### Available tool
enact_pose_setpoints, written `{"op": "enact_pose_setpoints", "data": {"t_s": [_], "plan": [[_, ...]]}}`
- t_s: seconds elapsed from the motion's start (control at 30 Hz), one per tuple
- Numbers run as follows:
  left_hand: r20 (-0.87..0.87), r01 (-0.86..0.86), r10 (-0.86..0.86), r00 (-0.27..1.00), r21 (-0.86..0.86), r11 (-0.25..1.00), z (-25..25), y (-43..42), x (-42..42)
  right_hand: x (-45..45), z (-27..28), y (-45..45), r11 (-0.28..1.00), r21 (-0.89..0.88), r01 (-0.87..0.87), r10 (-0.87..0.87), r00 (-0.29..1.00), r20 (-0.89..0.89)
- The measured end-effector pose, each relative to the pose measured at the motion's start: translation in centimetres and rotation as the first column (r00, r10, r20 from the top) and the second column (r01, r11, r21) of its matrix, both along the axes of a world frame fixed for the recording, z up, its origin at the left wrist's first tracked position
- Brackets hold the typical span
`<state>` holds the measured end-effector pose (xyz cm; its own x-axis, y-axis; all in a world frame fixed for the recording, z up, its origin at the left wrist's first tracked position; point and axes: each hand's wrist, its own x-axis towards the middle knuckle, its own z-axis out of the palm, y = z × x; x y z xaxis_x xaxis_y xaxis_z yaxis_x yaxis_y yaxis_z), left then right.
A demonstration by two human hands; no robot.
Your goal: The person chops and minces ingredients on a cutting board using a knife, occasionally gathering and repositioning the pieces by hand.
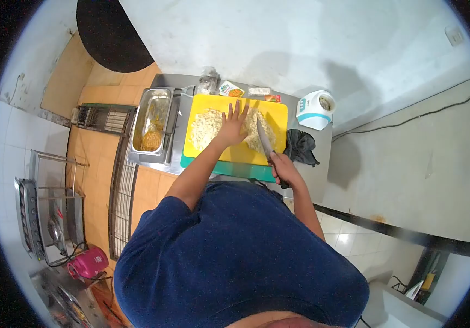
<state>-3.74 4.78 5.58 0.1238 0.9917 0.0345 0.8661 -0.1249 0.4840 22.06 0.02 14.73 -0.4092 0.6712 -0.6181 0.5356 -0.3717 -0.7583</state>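
Observation:
A yellow cutting board (235,154) lies on top of a green board (229,168). Chopped pale food (206,128) is heaped on its left part, and a second heap of the same food (255,143) lies to the right. My left hand (232,127) rests with fingers spread between the two heaps, at the edge of the right one. In my right hand (284,168) is the dark handle of a knife (264,139), whose blade points away from me over the right heap.
Left of the boards stands a metal tray (135,128) with orange-brown food. Behind are a plastic bag (208,82) and small packets (231,89). A white and teal appliance (315,111) and a black cloth (301,146) sit at the right.

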Motion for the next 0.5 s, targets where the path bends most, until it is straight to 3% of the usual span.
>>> {"op": "enact_pose_setpoints", "data": {"t_s": [0.1, 0.2, 0.33, 0.5], "plan": [[0.047, -0.002, 0.001, 0.999, 0.019, 1.000, 0.6, -0.2, -0.3, -0.2, -1.7, -0.1, 0.940, 0.339, -0.046, -0.040, 0.970, 0.241], [0.158, 0.066, -0.094, 0.983, 0.174, 0.983, 0.8, -0.8, -0.5, -1.6, -0.1, -0.3, 0.835, 0.474, -0.279, -0.081, 0.790, 0.608], [0.294, 0.086, -0.159, 0.943, 0.246, 0.965, 2.1, -2.6, 0.5, -2.6, 1.1, -0.3, 0.792, 0.512, -0.332, -0.100, 0.757, 0.646], [0.214, 0.209, -0.279, 0.936, 0.298, 0.931, 3.0, -4.2, 2.3, -2.5, 0.4, -0.3, 0.715, 0.618, -0.326, -0.165, 0.781, 0.603]]}}
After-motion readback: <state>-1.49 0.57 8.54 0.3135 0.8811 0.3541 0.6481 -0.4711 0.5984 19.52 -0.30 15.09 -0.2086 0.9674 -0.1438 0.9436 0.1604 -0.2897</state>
